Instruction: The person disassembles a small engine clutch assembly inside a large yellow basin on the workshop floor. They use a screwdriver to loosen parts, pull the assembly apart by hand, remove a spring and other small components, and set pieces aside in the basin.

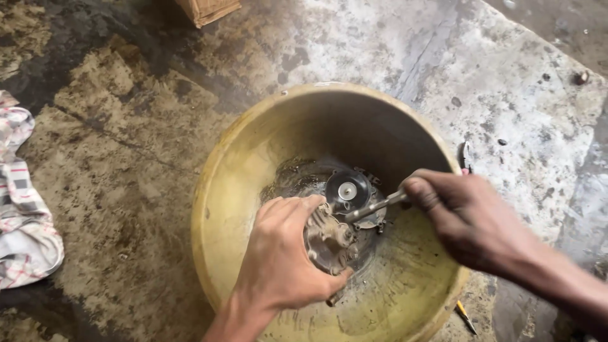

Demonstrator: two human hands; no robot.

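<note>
Head view: a grimy metal part point(329, 237) is being gripped steady by the left hand point(285, 259) inside the yellow basin point(215, 209), while a thin metal tool point(373, 207) is being clamped in the right hand point(462, 218), best worked gently.

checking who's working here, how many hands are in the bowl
2: the left hand holds the grimy metal machine part in the round yellow bowl; the right hand pokes it with a thin metal tool.

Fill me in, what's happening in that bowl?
A person is working on a grimy metal part inside a big yellow bowl set on a stained concrete floor. The left hand grips the part from its side. The right hand holds a thin metal tool, tip against the part near its round black disc. A checked cloth lies off to the left.
</note>
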